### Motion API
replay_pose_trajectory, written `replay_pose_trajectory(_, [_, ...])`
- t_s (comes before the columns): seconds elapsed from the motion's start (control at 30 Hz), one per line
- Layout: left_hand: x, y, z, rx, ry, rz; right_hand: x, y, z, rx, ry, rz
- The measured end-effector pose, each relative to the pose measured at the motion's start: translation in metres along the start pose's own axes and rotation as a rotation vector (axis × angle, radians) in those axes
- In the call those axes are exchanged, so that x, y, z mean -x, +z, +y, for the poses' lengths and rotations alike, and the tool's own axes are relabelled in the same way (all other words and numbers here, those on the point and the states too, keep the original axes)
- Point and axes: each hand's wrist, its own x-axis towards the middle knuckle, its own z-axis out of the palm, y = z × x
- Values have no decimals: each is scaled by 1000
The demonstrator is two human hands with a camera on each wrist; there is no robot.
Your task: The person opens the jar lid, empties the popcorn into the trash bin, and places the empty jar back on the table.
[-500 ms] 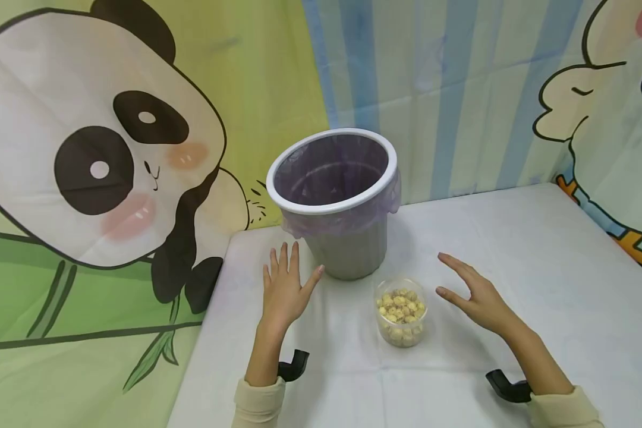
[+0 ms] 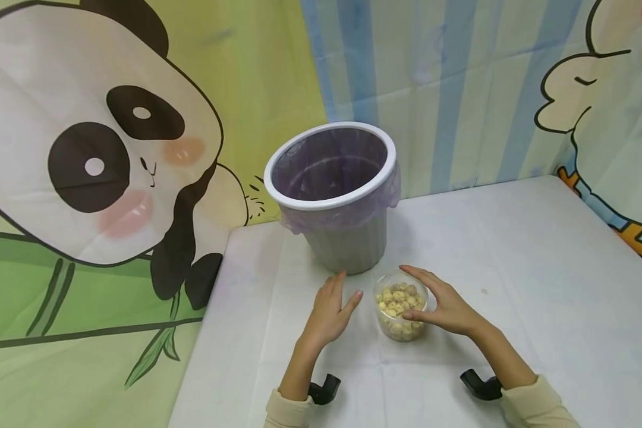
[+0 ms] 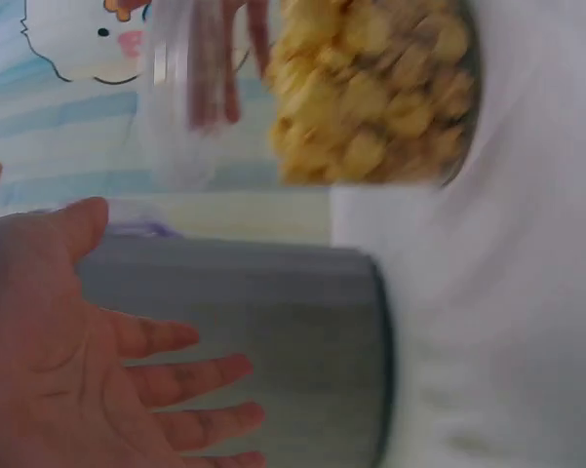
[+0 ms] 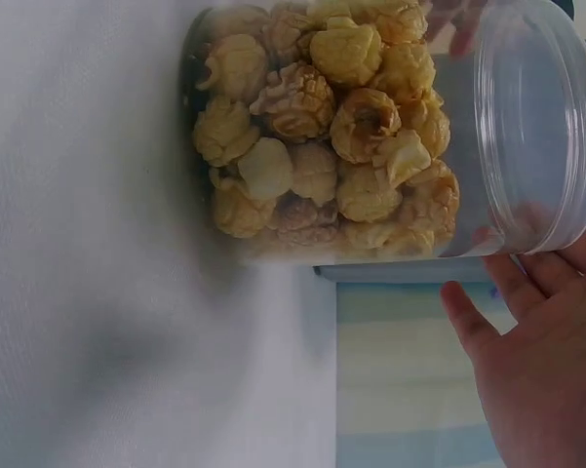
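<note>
A clear plastic jar [image 2: 400, 328] of caramel popcorn [image 4: 317, 136] stands upright on the white table, with no lid on its mouth. My right hand [image 2: 449, 306] is at the jar's right side, its fingers spread about the rim. In the right wrist view its fingers lie behind the rim and the thumb stands apart; whether they touch the jar I cannot tell. My left hand [image 2: 329, 315] is to the left of the jar, fingers straight and thumb apart. Nothing lies in its palm in the left wrist view.
Behind the jar stands a grey trash bin [image 2: 348, 246] with a white rim and a purple liner bag. A cloth with a cartoon panda [image 2: 155, 220] hangs behind and left of the white table [image 2: 513, 267]. A black camera mount sits on each wrist.
Both hands have moved inward to the jar: the left hand to the right, the right hand to the left, up to the rim. The jar and the bin stand where they were.
</note>
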Motion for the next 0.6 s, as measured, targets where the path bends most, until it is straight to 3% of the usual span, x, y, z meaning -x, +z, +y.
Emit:
replay_pose_trajectory(0.13, [6, 27, -1, 130, -62, -64, -1, 2, 2, 2, -15, -3])
replay_pose_trajectory(0.3, [15, 57, -2, 274, -143, -62, -2, 2, 0, -3, -17, -3])
replay_pose_trajectory(0.47, [20, 82, 3, 329, -102, -12, -3, 1, -1, -23, -14, 10])
replay_pose_trajectory(0.6, [18, 99, 10, 357, -67, 71, -3, 1, 1, -37, -8, 15])
